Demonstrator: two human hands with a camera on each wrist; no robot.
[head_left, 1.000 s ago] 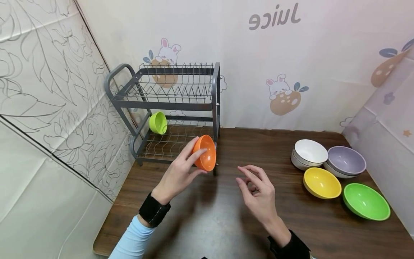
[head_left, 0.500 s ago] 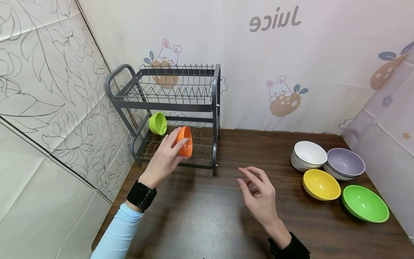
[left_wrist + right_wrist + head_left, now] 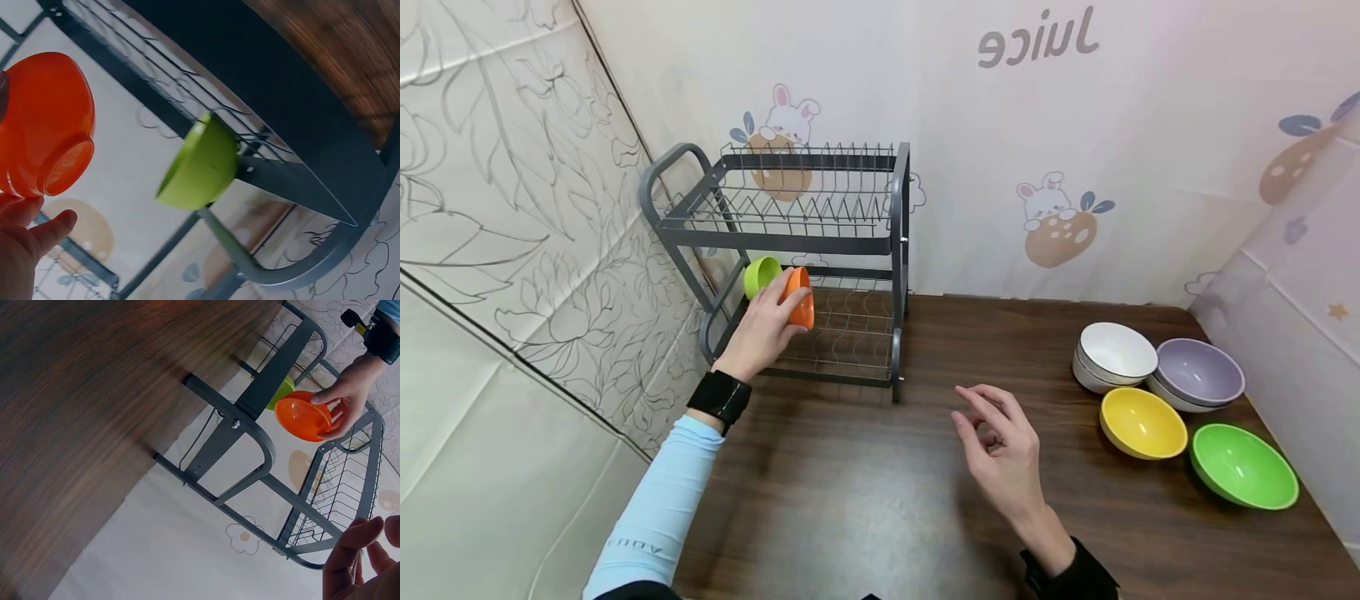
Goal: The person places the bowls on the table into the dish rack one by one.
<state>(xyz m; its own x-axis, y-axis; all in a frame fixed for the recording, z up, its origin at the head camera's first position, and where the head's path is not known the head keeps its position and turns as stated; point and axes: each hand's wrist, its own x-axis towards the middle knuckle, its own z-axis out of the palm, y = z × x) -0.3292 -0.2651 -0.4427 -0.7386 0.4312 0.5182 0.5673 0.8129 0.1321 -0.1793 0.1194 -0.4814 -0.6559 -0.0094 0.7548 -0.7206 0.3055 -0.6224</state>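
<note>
Left hand [image 3: 765, 321] grips orange bowl [image 3: 801, 297] inside rack [image 3: 897, 275] lower tier, beside green bowl [image 3: 761, 275], possibly touching. Right hand [image 3: 1000, 450] relaxed, empty, right of rack.

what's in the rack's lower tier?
A small green bowl stands on edge at the lower tier's left end in the dish rack. The left hand holds an orange bowl beside it, covering the wires below.

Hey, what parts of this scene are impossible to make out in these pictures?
- Head view: the left hand covers much of the small orange plastic bowl, hiding whether it touches the rack wires.
- Head view: the white bowl hides the bowls stacked beneath it.
- Right wrist view: the right hand is cut off by the frame edge.
</note>
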